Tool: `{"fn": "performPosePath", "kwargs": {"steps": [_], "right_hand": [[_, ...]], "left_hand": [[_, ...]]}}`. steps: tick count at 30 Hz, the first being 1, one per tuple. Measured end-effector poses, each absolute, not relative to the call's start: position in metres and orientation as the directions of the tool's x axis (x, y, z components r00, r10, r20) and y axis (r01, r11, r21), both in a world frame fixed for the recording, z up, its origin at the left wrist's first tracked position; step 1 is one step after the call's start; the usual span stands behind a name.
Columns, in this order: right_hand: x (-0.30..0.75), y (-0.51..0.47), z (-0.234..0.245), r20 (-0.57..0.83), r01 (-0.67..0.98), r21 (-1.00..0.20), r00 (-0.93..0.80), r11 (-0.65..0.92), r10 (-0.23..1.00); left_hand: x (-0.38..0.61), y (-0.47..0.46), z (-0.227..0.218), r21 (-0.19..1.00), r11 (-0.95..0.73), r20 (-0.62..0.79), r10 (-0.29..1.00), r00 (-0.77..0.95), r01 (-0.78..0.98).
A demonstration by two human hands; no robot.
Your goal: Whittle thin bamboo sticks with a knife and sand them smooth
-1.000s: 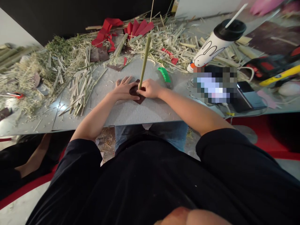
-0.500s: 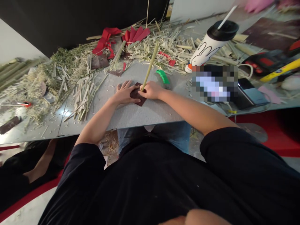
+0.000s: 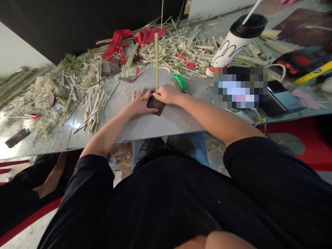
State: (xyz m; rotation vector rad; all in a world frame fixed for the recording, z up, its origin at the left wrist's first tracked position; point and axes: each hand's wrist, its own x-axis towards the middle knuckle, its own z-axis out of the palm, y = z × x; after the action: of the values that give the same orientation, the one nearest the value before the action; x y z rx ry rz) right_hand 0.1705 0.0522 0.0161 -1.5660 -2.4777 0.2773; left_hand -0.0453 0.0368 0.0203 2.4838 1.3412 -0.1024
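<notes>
My right hand (image 3: pixel 167 94) is closed around the lower end of a pale green-yellow plant stalk (image 3: pixel 157 58), which stands nearly upright. The stalk's bottom end is hidden by my fingers, over a dark brown sheet that looks like sandpaper (image 3: pixel 159 108). Spread flat, my left hand (image 3: pixel 142 102) presses on the left part of this sheet with thumb and fingers apart. Just beyond my right hand lies a green-handled tool (image 3: pixel 180 81), perhaps a cutter; its exact kind is unclear.
Shredded stalks (image 3: pixel 77 76) and split strips (image 3: pixel 93 110) cover the table's back and left. Red folded paper (image 3: pixel 147 36) lies among them. To the right stand a white cup with a straw (image 3: pixel 228 48), a phone-like device (image 3: pixel 285 97) and a blurred-out patch. Another person's arm (image 3: pixel 53 176) shows lower left.
The stalk has gone from leaning right to nearly upright, its top swinging left. My right hand has shifted slightly up and right; my left hand stays on the brown sheet.
</notes>
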Motion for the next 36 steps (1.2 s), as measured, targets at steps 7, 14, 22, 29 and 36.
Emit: {"fn": "performPosePath", "kwargs": {"steps": [7,14,22,29,36], "right_hand": [[0.177,0.050,0.016,0.102,0.893,-0.210,-0.385,0.399,0.917],[0.173,0.046,0.013,0.042,0.890,-0.221,-0.399,0.398,0.916],[0.179,0.051,0.003,0.090,0.889,-0.217,-0.394,0.404,0.915],[0.185,0.058,0.002,0.103,0.858,-0.309,-0.398,0.410,0.912],[0.200,0.054,0.012,0.121,0.554,-0.723,-0.488,0.414,0.864]], "left_hand": [[-0.042,0.038,0.032,0.168,-0.527,-0.259,0.792,0.553,0.833],[-0.040,0.041,0.027,0.178,-0.513,-0.248,0.803,0.543,0.840],[-0.039,0.040,0.026,0.185,-0.503,-0.230,0.813,0.535,0.844],[-0.039,0.037,0.026,0.185,-0.508,-0.223,0.812,0.540,0.841],[-0.040,0.030,0.025,0.208,-0.492,-0.192,0.827,0.529,0.845]]}}
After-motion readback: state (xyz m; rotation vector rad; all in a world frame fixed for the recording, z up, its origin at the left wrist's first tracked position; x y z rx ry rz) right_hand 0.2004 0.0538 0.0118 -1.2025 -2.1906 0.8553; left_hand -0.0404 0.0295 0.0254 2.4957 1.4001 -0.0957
